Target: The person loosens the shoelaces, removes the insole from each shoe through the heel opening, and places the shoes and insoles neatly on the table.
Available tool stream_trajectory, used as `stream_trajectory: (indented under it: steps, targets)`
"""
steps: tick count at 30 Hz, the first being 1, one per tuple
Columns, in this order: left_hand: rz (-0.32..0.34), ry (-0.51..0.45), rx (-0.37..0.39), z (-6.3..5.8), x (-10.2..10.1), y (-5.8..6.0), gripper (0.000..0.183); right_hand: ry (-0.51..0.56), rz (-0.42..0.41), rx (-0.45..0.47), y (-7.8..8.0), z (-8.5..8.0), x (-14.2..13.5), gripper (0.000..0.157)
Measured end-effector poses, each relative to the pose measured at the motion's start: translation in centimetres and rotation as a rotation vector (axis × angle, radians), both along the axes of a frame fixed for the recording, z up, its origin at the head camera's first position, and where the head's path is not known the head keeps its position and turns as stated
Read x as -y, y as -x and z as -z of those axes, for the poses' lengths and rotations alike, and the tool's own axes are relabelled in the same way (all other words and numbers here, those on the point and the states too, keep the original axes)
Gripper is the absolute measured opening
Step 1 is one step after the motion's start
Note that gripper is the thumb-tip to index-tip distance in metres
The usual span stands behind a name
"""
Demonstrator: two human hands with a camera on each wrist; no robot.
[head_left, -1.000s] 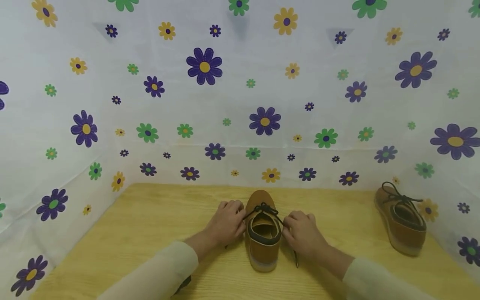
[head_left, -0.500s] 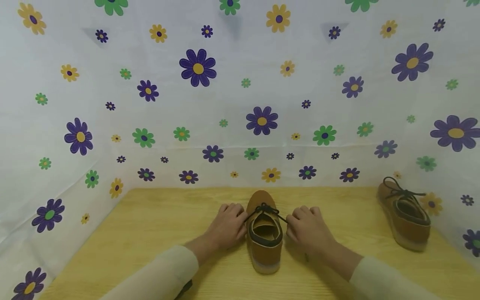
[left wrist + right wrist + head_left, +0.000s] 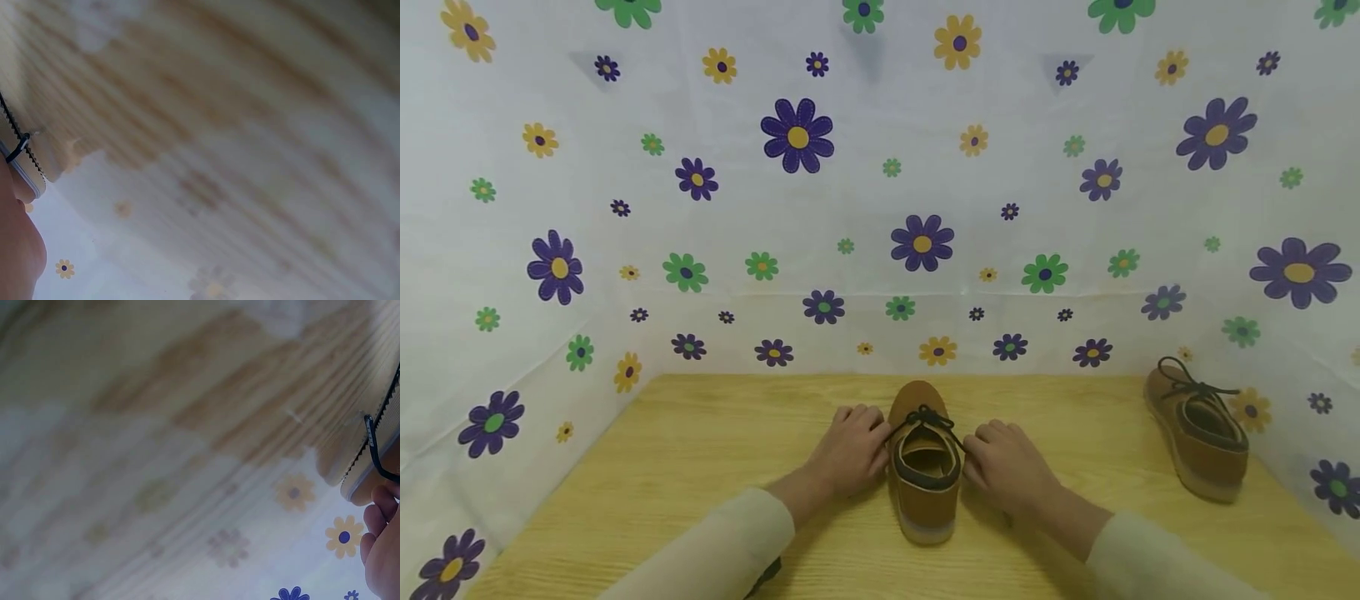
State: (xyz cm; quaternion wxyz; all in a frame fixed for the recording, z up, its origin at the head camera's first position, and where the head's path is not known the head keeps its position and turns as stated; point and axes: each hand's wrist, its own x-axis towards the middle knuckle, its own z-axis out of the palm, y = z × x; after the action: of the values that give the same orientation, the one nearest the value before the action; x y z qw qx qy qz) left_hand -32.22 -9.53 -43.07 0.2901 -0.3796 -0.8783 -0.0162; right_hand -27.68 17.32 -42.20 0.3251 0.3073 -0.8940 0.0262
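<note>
A brown lace-up shoe [image 3: 927,510] stands upright on the table, toe away from me, its dark lace [image 3: 925,415] tied in a bow over the tongue. On its left side my left hand [image 3: 850,450] pinches one part of the lace with curled fingers. My right hand [image 3: 1009,467] pinches the lace on the right side. Both strands run out from the bow to the hands. In the right wrist view the lace [image 3: 374,447] reaches the fingers of the right hand [image 3: 382,550]. The left wrist view catches only an edge of the left hand [image 3: 22,250] beside the shoe [image 3: 28,184].
A matching brown shoe [image 3: 1210,462], its lace tied in a bow, stands at the table's right edge. The wood-grain table [image 3: 700,442] ends at a white cloth [image 3: 865,108] printed with flowers, behind and at both sides. A dark object [image 3: 766,577] shows partly under the left sleeve.
My right hand moved slightly outward from the shoe, then back close to it. The lace end hanging below it shows less than before. The left hand stays nearly in place.
</note>
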Motion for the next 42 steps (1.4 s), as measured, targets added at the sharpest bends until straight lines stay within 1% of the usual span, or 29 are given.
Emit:
stream_trajectory:
  steps: [6, 11, 14, 18, 24, 31, 34, 40, 42]
  targets:
    - [0.008, -0.019, 0.043, 0.2, 0.1, -0.4, 0.014, 0.006, -0.018, -0.028, -0.3, 0.3, 0.1, 0.008]
    - [0.011, -0.018, 0.051, 0.3, 0.4, -0.7, 0.016, 0.006, -0.041, -0.040, -0.6, 0.4, 0.3, 0.009]
    - [0.013, -0.019, 0.044, 0.3, 0.4, -0.5, 0.016, 0.006, -0.028, -0.038, -0.6, 0.3, 0.3, 0.009]
    - [0.016, -0.020, 0.058, 0.1, 0.1, 0.0, 0.017, 0.005, -0.005, -0.026, -0.5, 0.1, 0.1, 0.009]
    - [0.010, -0.025, 0.072, 0.0, -0.1, 0.7, 0.018, 0.007, -0.005, -0.040, -0.1, -0.3, -0.2, 0.011]
    - [0.036, -0.038, 0.048, 0.0, -0.1, 0.8, 0.016, 0.016, -0.026, -0.065, 0.1, -0.2, -0.3, 0.016]
    - [0.021, -0.026, 0.053, 0.0, 0.1, 0.6, 0.016, 0.008, -0.022, -0.052, 0.1, -0.1, -0.1, 0.016]
    - [-0.016, 0.016, 0.111, -0.1, 0.4, 0.2, 0.024, -0.023, 0.004, -0.008, -0.1, -0.1, 0.2, 0.020]
    - [-0.031, 0.045, 0.107, -0.1, 0.5, 0.1, 0.025, -0.033, 0.016, 0.001, -0.1, 0.0, 0.2, 0.021]
